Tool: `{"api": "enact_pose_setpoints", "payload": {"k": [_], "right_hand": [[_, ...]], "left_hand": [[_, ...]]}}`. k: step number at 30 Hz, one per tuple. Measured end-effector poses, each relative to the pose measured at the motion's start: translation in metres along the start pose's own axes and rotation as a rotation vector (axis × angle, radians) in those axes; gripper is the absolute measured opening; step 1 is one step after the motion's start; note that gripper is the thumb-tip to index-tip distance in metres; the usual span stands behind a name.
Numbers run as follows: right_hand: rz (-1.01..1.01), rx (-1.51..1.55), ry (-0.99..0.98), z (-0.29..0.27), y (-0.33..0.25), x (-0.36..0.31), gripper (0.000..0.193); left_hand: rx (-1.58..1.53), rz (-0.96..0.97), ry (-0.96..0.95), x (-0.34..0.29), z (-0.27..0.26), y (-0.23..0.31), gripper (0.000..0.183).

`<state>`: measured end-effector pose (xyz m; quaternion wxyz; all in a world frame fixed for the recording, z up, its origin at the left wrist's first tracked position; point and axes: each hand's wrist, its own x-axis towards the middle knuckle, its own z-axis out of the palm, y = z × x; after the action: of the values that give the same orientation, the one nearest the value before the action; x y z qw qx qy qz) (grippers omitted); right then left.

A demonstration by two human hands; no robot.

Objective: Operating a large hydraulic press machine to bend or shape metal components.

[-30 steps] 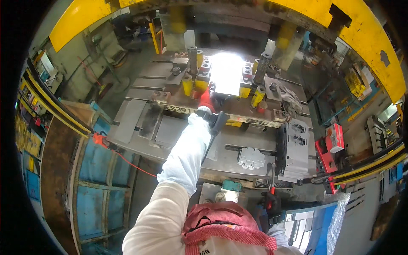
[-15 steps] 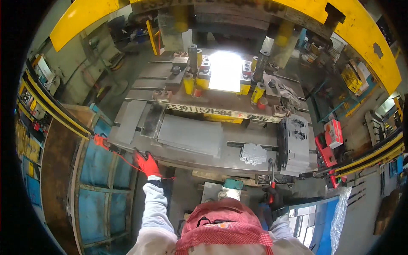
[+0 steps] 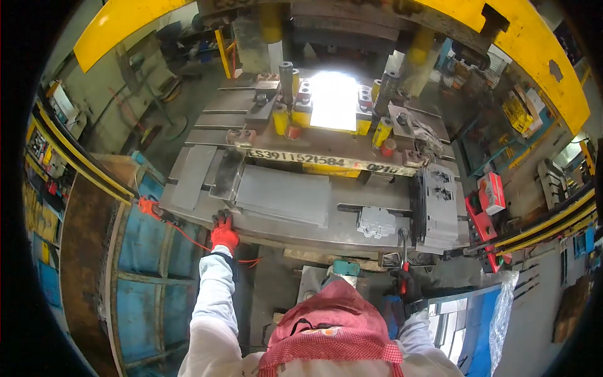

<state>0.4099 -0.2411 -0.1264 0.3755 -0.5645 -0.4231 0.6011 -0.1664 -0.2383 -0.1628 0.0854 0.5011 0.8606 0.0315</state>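
While the right hand (image 3: 411, 290), lower right of centre in the frame, grips a red-handled tool (image 3: 406, 266), the red-gloved left hand (image 3: 224, 235) is at the tabletop's (image 3: 289, 232) front edge, left of centre, its grip impossible to tell. Flat grey sheets (image 3: 282, 193) lie mid-frame, left of a notched metal piece (image 3: 376, 222).

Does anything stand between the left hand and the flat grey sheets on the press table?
Nothing visible blocks the diagonal way from the left hand, at the table's front edge, to the near side of the grey sheets. A metal block stands ahead of the hand, by the sheets' left end.
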Motion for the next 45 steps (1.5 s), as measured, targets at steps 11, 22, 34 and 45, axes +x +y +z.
{"api": "enact_pose_setpoints", "payload": {"k": [11, 22, 34, 45], "right_hand": [[0.16, 0.149, 0.13, 0.006, -0.01, 0.003, 0.026], [0.185, 0.163, 0.065, -0.002, 0.004, 0.008, 0.02], [0.203, 0.189, 0.12, 0.004, 0.002, 0.006, 0.018], [0.268, 0.206, -0.002, -0.01, 0.023, 0.011, 0.025]], "left_hand": [[-0.03, -0.023, -0.039, 0.003, 0.003, -0.003, 0.07], [-0.026, -0.021, -0.004, 0.003, 0.006, -0.002, 0.063], [-0.015, -0.023, -0.033, 0.006, 0.005, -0.003, 0.066], [0.098, 0.098, 0.076, 0.005, 0.014, -0.011, 0.064]]}}
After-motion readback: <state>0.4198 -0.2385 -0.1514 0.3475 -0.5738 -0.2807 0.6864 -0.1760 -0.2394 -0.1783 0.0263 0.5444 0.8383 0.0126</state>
